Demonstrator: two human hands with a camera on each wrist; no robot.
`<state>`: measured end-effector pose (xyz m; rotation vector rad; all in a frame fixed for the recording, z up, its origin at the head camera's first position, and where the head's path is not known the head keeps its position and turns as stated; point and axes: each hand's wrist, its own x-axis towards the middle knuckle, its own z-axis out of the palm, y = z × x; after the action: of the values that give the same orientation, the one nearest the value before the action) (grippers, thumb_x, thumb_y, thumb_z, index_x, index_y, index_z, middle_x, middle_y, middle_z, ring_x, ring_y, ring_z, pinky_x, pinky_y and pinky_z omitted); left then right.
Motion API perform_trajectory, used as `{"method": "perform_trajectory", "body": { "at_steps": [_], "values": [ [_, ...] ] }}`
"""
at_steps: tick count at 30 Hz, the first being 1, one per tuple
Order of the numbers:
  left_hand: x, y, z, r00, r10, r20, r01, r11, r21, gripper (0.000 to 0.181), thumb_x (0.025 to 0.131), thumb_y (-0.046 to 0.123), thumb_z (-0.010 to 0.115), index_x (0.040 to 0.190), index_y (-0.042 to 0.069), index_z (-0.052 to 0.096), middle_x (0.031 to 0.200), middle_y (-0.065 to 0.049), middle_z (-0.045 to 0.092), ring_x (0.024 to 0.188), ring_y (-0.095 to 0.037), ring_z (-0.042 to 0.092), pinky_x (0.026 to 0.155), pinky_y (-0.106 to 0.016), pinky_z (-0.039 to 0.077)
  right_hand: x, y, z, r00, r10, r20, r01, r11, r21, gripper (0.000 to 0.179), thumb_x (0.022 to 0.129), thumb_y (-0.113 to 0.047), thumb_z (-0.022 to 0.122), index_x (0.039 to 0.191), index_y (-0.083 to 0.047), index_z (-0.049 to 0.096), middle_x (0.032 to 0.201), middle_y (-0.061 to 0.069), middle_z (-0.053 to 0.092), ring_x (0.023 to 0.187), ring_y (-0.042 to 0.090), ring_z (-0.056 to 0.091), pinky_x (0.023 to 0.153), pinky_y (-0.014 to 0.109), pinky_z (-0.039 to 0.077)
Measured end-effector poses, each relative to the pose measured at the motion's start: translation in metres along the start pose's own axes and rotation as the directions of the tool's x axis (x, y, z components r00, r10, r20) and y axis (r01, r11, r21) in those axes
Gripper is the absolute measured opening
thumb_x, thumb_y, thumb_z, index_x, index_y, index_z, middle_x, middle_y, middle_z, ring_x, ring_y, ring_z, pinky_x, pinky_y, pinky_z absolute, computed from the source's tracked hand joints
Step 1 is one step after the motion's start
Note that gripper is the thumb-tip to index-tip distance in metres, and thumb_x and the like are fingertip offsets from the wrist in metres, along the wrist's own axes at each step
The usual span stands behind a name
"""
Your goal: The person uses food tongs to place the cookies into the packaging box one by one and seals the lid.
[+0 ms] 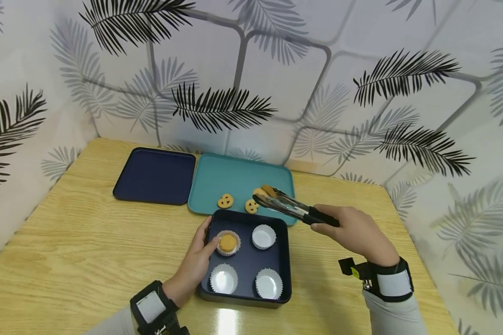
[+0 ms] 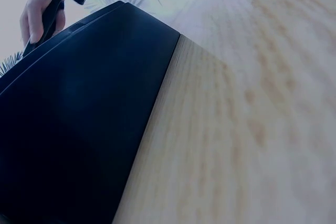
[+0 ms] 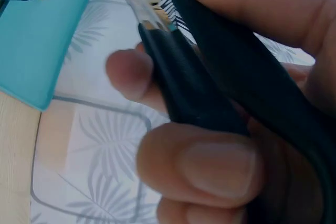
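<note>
My right hand (image 1: 354, 230) grips black-handled metal tongs (image 1: 291, 209), their tips over the front right of the teal tray (image 1: 234, 172). A brown cookie (image 1: 269, 190) appears at the tips; whether it is pinched, I cannot tell. Lighter cookies lie on the tray, one pretzel-shaped cookie (image 1: 225, 201) to the left and another cookie (image 1: 251, 206) under the tips. With its thumb over the rim, my left hand (image 1: 199, 258) holds the left wall of a dark square pan (image 1: 246, 265). Inside are white paper cups; the back left cup (image 1: 228, 251) contains a round cookie (image 1: 227, 242).
A dark blue tray (image 1: 155, 177) stands left of the teal one at the back of the wooden table (image 1: 88, 251). Leaf-patterned cloth (image 1: 268, 70) rises behind the table and along its sides. The pan sits close in front of the teal tray.
</note>
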<state>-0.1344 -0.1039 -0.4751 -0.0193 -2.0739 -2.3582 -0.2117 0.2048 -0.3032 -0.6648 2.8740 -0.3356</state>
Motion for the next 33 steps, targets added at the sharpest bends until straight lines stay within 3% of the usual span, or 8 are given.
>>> {"method": "perform_trajectory", "body": {
  "at_steps": [3,5,9,13,16,23,30,33],
  "values": [
    [-0.001,0.002,0.000,1.000,-0.001,-0.003,0.001,1.000,0.004,0.060,0.108,0.003,0.038,0.161,0.000,0.010,0.168,-0.022,0.002,0.154,-0.038,-0.004,0.123,-0.055,0.003,-0.010,0.003,0.000,0.999,0.019,0.028,-0.019,1.000,-0.004,0.062,0.097,-0.048,0.064,0.144,-0.008,0.058,0.134,0.017,0.065,0.110,0.031,0.065,0.083,0.049,0.051],
    [-0.001,0.002,-0.001,1.000,-0.004,-0.007,0.004,1.000,0.007,0.060,0.108,0.003,0.038,0.161,0.000,0.009,0.168,-0.022,0.002,0.154,-0.037,-0.003,0.123,-0.055,0.003,-0.014,0.005,0.002,0.998,0.033,0.047,-0.033,0.999,-0.004,0.062,0.097,-0.049,0.064,0.144,-0.009,0.058,0.133,0.016,0.065,0.108,0.031,0.065,0.082,0.049,0.052],
    [-0.002,0.002,-0.002,1.000,-0.013,0.001,0.013,1.000,-0.005,0.060,0.108,0.003,0.037,0.161,0.000,0.008,0.168,-0.021,0.001,0.154,-0.037,-0.004,0.123,-0.054,0.002,-0.021,0.008,0.008,0.994,0.060,0.092,-0.061,0.998,0.005,0.062,0.095,-0.048,0.067,0.142,-0.009,0.060,0.125,0.013,0.069,0.089,0.021,0.063,0.073,0.041,0.049],
    [-0.002,-0.001,-0.001,1.000,-0.015,0.011,0.015,1.000,-0.021,0.060,0.108,0.003,0.036,0.161,0.000,0.007,0.168,-0.021,0.000,0.154,-0.037,-0.005,0.123,-0.054,0.002,-0.029,0.010,0.013,0.989,0.070,0.127,-0.072,0.997,0.012,0.061,0.094,-0.047,0.069,0.141,-0.008,0.061,0.126,0.013,0.069,0.093,0.022,0.065,0.074,0.043,0.051],
    [-0.001,-0.002,-0.001,1.000,-0.012,0.011,0.012,1.000,-0.025,0.060,0.108,0.003,0.036,0.161,0.000,0.007,0.168,-0.021,-0.001,0.154,-0.037,-0.006,0.123,-0.054,0.002,-0.032,0.011,0.015,0.988,0.072,0.134,-0.074,0.997,0.011,0.061,0.094,-0.046,0.069,0.141,-0.008,0.061,0.129,0.015,0.068,0.102,0.027,0.067,0.079,0.047,0.053],
    [0.002,-0.002,0.000,1.000,-0.010,0.017,0.010,1.000,-0.023,0.060,0.108,0.003,0.037,0.161,0.001,0.007,0.168,-0.021,0.000,0.154,-0.036,-0.006,0.123,-0.053,0.002,-0.034,0.013,0.017,0.988,0.080,0.133,-0.079,0.997,-0.010,0.059,0.093,-0.045,0.070,0.139,-0.009,0.063,0.125,0.012,0.069,0.096,0.021,0.066,0.075,0.043,0.051],
    [0.001,-0.001,0.001,1.000,-0.020,0.017,0.020,1.000,-0.003,0.060,0.109,0.004,0.037,0.161,0.002,0.008,0.168,-0.020,0.000,0.154,-0.036,-0.004,0.124,-0.053,0.003,-0.034,0.014,0.018,0.988,0.074,0.134,-0.073,0.997,-0.014,0.058,0.094,-0.046,0.069,0.139,-0.010,0.063,0.129,0.013,0.068,0.112,0.033,0.066,0.088,0.054,0.052],
    [0.001,-0.001,0.002,1.000,-0.025,0.012,0.025,1.000,0.007,0.060,0.109,0.004,0.037,0.161,0.002,0.008,0.168,-0.019,0.001,0.154,-0.035,-0.004,0.124,-0.053,0.004,-0.033,0.014,0.018,0.987,0.070,0.143,-0.069,0.998,-0.010,0.058,0.094,-0.045,0.069,0.139,-0.009,0.063,0.131,0.015,0.067,0.106,0.031,0.065,0.084,0.051,0.052]
  ]
}}
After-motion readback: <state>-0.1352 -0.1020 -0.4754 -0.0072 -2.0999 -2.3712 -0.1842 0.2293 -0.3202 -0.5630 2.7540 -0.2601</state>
